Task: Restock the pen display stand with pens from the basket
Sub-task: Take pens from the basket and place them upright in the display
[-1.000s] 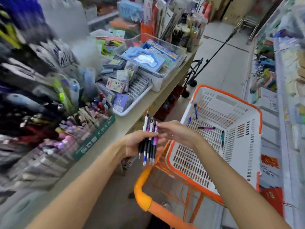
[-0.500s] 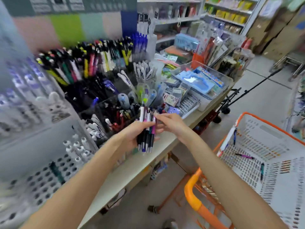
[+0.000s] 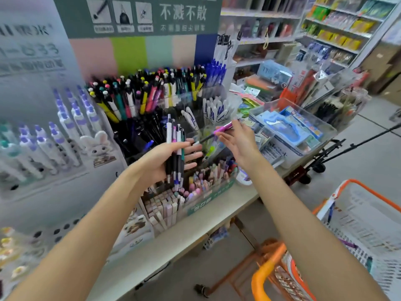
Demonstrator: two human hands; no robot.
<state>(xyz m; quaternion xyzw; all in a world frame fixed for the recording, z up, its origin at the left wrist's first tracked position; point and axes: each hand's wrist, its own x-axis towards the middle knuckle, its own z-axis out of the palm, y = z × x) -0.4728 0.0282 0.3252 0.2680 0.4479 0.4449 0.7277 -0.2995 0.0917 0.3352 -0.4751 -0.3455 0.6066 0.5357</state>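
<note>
My left hand (image 3: 165, 161) is shut on a bundle of pens (image 3: 175, 153), held upright in front of the pen display stand (image 3: 152, 101). My right hand (image 3: 236, 140) pinches a single pink pen (image 3: 219, 132), held nearly level just right of the bundle and apart from it. The stand holds several rows of colourful pens, with black pens in a lower tier behind my left hand. The white basket with an orange rim (image 3: 364, 224) sits at lower right with a few pens left in it.
A grey counter (image 3: 195, 227) carries the stand, a tray of pastel erasers (image 3: 195, 192) below my hands, and a clear bin (image 3: 290, 124) of blue packets to the right. An orange cart handle (image 3: 267, 270) lies below. Shelves fill the back right.
My view has swung left from the basket to the display stand. My right hand has drawn one pink pen out of the bundle and moved it to the right.
</note>
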